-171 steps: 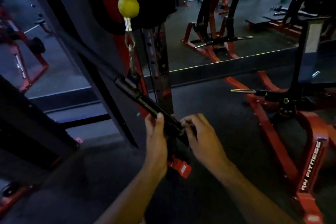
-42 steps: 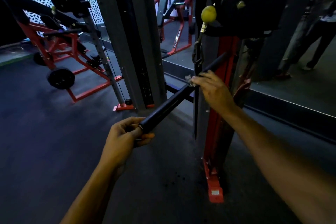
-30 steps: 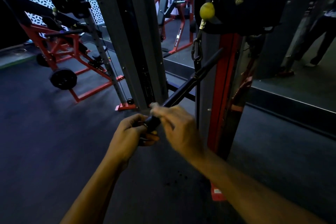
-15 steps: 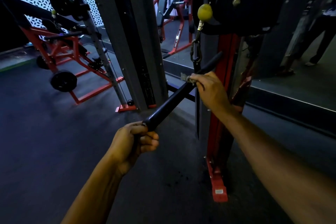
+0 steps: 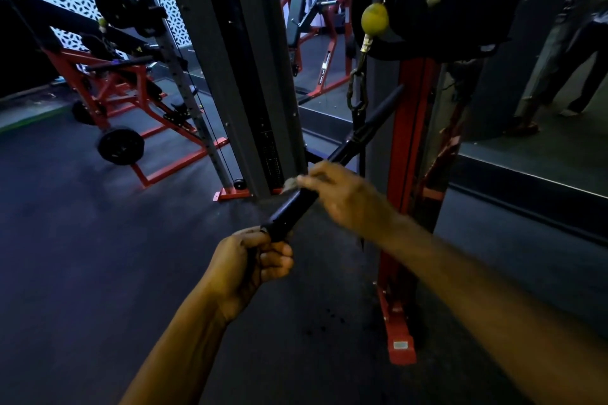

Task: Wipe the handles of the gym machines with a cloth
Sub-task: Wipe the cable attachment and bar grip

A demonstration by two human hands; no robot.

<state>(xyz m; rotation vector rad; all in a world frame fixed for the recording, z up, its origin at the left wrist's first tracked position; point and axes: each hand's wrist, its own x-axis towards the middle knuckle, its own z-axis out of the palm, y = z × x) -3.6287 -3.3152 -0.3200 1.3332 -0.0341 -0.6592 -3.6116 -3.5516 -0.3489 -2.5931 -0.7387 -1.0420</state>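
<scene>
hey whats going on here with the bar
A person is wiping the black bar of a cable machine in a gym. The left hand grips the near end of the bar and holds it steady. The right hand is wrapped over the bar further up, with a bit of grey cloth showing at its fingertips. The bar hangs from a chain under a yellow ball.

Bare forearms, left hand [image 5: 251,268] and right hand [image 5: 345,196] ungloved (no sleeves).
</scene>
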